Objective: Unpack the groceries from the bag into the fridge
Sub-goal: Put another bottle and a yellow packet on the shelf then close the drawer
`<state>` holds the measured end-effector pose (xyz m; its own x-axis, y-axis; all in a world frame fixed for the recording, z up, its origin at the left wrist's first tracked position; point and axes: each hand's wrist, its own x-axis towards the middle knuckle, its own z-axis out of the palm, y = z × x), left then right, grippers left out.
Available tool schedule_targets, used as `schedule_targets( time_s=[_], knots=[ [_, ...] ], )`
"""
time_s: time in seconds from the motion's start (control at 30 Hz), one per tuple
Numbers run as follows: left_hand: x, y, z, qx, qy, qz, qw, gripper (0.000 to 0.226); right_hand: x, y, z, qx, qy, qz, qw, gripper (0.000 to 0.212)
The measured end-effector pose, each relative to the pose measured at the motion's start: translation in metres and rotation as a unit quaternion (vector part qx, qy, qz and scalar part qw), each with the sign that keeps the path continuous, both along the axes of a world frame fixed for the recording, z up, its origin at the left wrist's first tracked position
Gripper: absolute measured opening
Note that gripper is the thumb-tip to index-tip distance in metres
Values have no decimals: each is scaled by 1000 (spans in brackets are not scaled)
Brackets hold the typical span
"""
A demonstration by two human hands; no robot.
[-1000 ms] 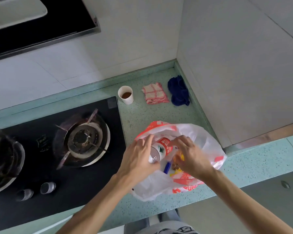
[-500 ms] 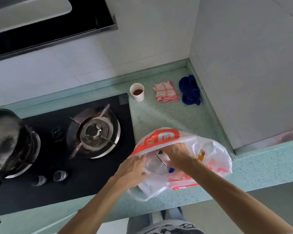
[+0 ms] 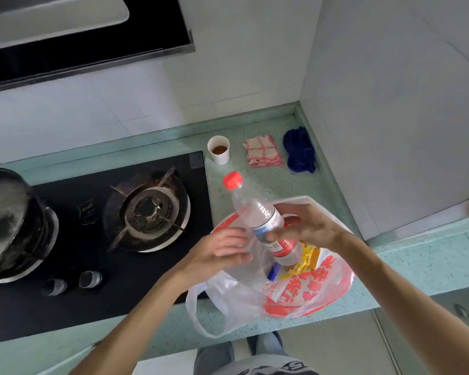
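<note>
One bottle point(image 3: 255, 212), right hand point(image 3: 312, 228) gripping, slants cap far-left, base seemingly above bag point(image 3: 309, 296).

The left edge cuts off the black pot point(image 3: 8, 223), and the right hand point(image 3: 306, 228) hides part of the bottle point(image 3: 252, 209).

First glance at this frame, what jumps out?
A clear bottle with a red cap, gripped by the right hand above the open red-and-white plastic bag on the green counter. The left hand sits at the bag's mouth; a black gas hob lies to the left.
</note>
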<state>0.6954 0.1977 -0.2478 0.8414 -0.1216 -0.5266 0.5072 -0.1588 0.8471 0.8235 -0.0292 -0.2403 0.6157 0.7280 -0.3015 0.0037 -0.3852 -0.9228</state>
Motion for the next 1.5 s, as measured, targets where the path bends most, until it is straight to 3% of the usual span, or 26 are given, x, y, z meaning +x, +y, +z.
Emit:
schedule_targets(
  time_s=[0.13, 0.23, 0.3, 0.4, 0.47, 0.57, 0.7, 0.77, 0.9, 1.0, 1.17, 1.27, 1.3, 1.43, 1.5],
  knots=[
    [13, -27, 3, 10, -33, 9, 999, 54, -16, -3, -11, 26, 37, -34, 998, 44],
    [10, -37, -15, 44, -37, 17, 998, 70, -24, -19, -25, 48, 116, -52, 991, 36],
    [4, -39, -33, 75, -40, -8, 996, 74, -29, -28, -30, 9, 159, -61, 985, 29],
    [1, -36, -44, 84, -53, -24, 995, 79, -33, -42, -48, -185, -19, -31, 982, 27],
    [1, -32, -45, 78, -61, -18, 995, 81, -33, -54, -61, -325, -136, 36, 935, 34],
    [1, -29, -46, 105, -70, -45, 991, 84, -39, -66, -77, -405, -138, 57, 902, 41],
    [-4, -30, -52, 149, -59, -59, 985, 81, -49, -60, -95, -341, -276, 30, 898, 43],
    [-5, -29, -54, 150, -70, -47, 985, 83, -50, -55, -99, -335, -306, 66, 889, 47],
    [-6, -28, -53, 147, -76, -54, 985, 90, -50, -40, -93, -354, -231, 6, 906, 75],
    [-10, -28, -56, 136, -68, -43, 987, 89, -55, -29, -102, -407, -274, -13, 871, 84],
    [-16, -25, -60, 128, -48, -38, 990, 89, -53, -19, -96, -451, -98, -4, 887, 35],
    [-16, -26, -59, 135, -41, -45, 989, 89, -47, -14, -87, -355, 49, 10, 934, 29],
    [-15, -26, -58, 138, -43, -47, 988, 89, -45, -13, -83, -338, 62, 14, 939, 33],
    [-13, -31, -54, 150, -65, -59, 985, 92, -39, -19, -61, -348, -28, 11, 937, 49],
    [-12, -32, -52, 152, -70, -53, 984, 90, -36, -24, -55, -344, -87, 11, 935, 41]
  ],
)
